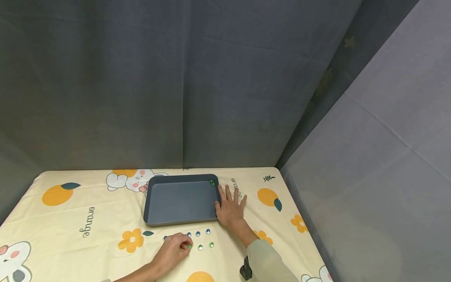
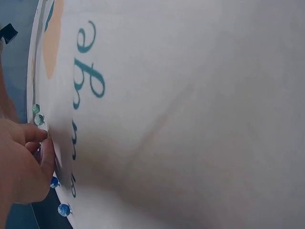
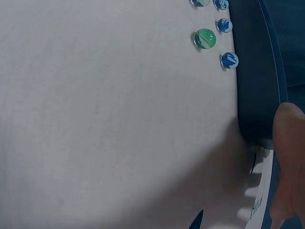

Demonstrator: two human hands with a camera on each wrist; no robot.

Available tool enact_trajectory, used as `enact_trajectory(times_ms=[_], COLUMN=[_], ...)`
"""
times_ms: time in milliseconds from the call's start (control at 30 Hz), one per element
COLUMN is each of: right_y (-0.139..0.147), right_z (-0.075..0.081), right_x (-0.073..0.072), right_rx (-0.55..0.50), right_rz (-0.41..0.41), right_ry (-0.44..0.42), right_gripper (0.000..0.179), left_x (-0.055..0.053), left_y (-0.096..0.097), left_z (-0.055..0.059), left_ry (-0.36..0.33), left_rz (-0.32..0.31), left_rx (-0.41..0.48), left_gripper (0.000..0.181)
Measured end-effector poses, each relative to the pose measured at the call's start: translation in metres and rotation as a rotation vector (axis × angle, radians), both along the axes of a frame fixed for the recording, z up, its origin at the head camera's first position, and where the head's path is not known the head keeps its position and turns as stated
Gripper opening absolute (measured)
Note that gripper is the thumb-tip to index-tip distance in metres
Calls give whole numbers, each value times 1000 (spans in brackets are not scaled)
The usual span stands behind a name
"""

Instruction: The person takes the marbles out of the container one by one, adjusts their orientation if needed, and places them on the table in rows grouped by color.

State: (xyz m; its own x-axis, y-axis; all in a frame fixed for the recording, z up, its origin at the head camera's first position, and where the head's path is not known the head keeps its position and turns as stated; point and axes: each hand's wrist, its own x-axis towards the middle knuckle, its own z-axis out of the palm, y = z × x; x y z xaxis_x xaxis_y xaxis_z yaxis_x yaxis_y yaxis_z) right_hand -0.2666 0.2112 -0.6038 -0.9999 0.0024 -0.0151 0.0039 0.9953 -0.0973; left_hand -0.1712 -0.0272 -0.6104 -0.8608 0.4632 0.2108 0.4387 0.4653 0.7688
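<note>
My left hand (image 1: 172,250) pinches a green marble (image 1: 190,246) between thumb and fingertips, close to the cloth in front of the tray. In the left wrist view the same hand (image 2: 24,162) mostly hides that marble. My right hand (image 1: 230,209) lies at the right side of the dark grey baking tray (image 1: 181,223), fingers spread and straight, thumb against the rim. The right wrist view shows part of this hand (image 3: 289,157) at the tray's corner. Green marbles (image 1: 212,182) sit in the tray's far right corner.
Blue marbles (image 1: 198,234) form a row on the cloth before the tray's near edge. Two more green marbles, one clear-green (image 1: 200,247) and one brighter (image 1: 211,244), lie nearer. The patterned tablecloth (image 1: 105,250) meets grey curtains (image 1: 183,98) behind and at the right.
</note>
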Motion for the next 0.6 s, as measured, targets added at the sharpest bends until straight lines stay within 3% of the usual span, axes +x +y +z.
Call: enact_trajectory(times_ms=[600], right_y=[0], right_z=[3], right_x=[1], right_rx=[-5], right_rz=[2], right_ry=[-7], right_gripper=[62], left_x=[0], left_y=[0], left_z=[0], left_ry=[-13], left_rz=[7], left_rx=[16], left_gripper=[20])
